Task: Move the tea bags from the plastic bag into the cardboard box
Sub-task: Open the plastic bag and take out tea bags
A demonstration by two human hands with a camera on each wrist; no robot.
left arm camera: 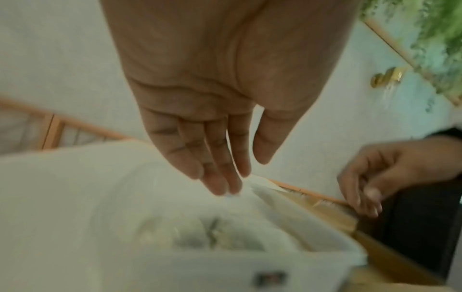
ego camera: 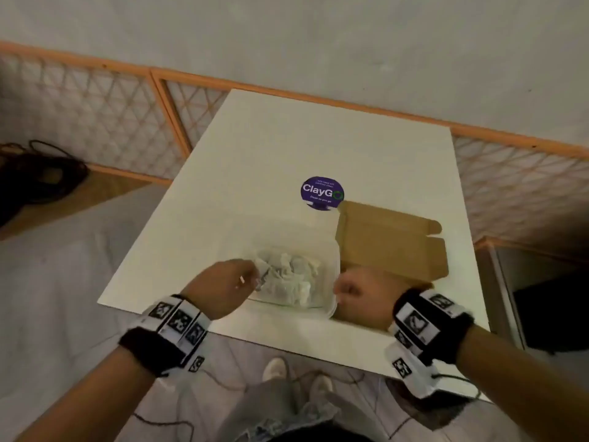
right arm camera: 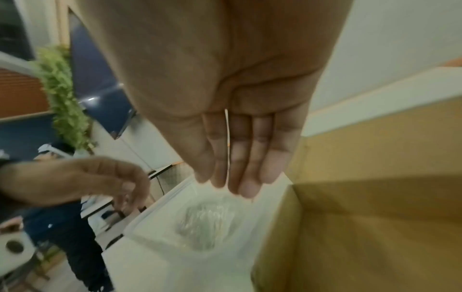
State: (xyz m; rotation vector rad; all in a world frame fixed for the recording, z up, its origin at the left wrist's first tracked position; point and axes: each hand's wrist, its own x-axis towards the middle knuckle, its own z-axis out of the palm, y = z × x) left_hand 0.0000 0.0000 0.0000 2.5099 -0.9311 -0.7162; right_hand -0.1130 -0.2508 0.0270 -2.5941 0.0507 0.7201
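Tea bags (ego camera: 287,277) heaped in the plastic bag (ego camera: 325,266) between both hands, nearer the left hand (ego camera: 220,283); right hand (ego camera: 360,295) beside the cardboard box (ego camera: 389,240); neither grip discernible.

"ClayGo" on the round purple sticker (ego camera: 322,192) on the table (ego camera: 271,154); smaller print apparently unreadable

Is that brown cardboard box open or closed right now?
Open. The cardboard box has its lid flap folded back flat on the table, and the right wrist view shows its bare brown inside.
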